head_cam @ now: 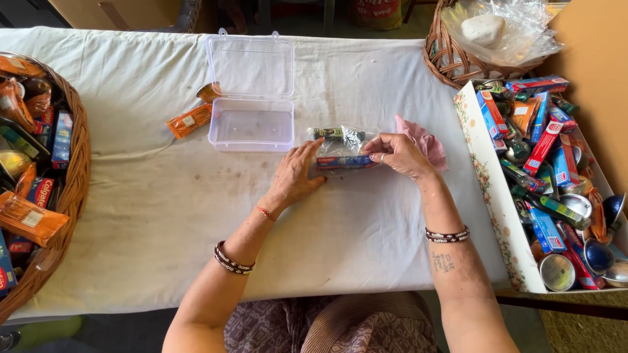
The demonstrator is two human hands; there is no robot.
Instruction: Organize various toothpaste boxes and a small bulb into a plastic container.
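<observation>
White-clothed table (163, 216): both hands' grip (left (296, 178), right (400, 155)) pinches clear packet (343, 149), long axis left-right.

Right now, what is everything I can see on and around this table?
clear bag of small packs: one, transparent, table centre, held by both hands
plastic box: one, clear, lid open, behind the bag
orange sachet: one, left of the box
pink cloth: one, right of the bag
wicker basket: one, brown, left edge, holding packets
floral carton: one, right, full of boxes and metal bowls
left hand: on the bag
right hand: gripping the bag
</observation>
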